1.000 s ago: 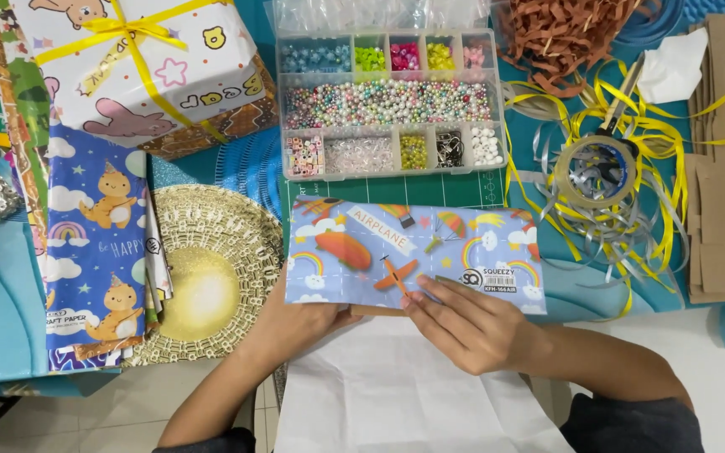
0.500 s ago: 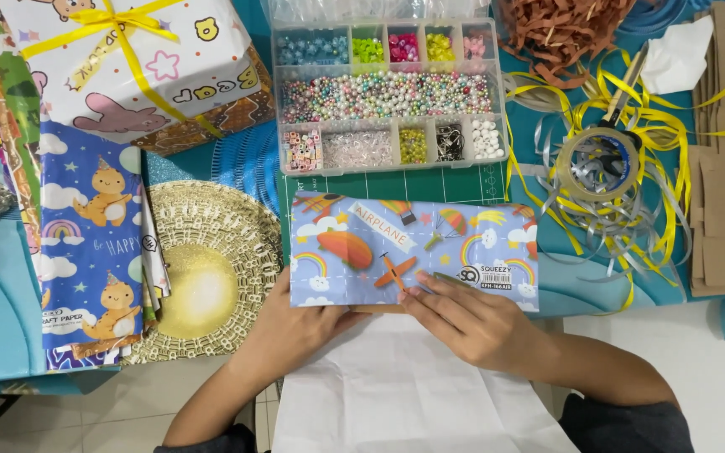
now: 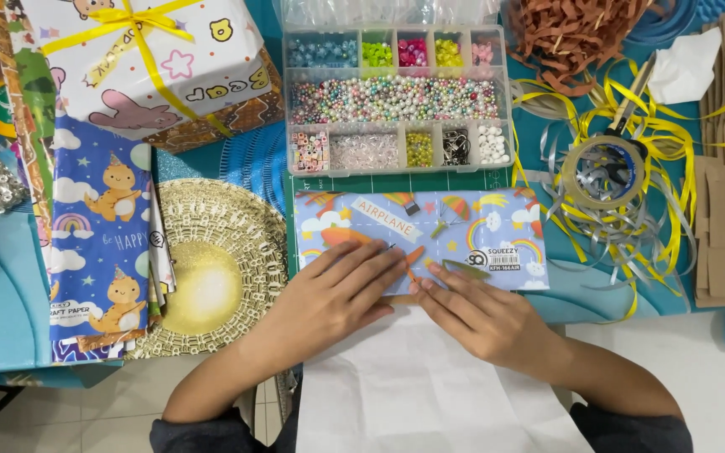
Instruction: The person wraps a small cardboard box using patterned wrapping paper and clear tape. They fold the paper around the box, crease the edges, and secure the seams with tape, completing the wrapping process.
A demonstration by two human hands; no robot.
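Blue patterned wrapping paper [image 3: 463, 231] lies under flat, open left hand [image 3: 341, 294] and right hand [image 3: 484, 315].

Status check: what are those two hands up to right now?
Left hand and right hand flat, pressing folded patterned wrapping paper. Bead box just beyond, apart.

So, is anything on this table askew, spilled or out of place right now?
Nothing spilled: the clear plastic bead organiser keeps its beads sorted by compartment. The loose yellow and silver ribbon sprawls tangled around the tape roll. Both hands press the sky-blue patterned wrapping paper flat and square.
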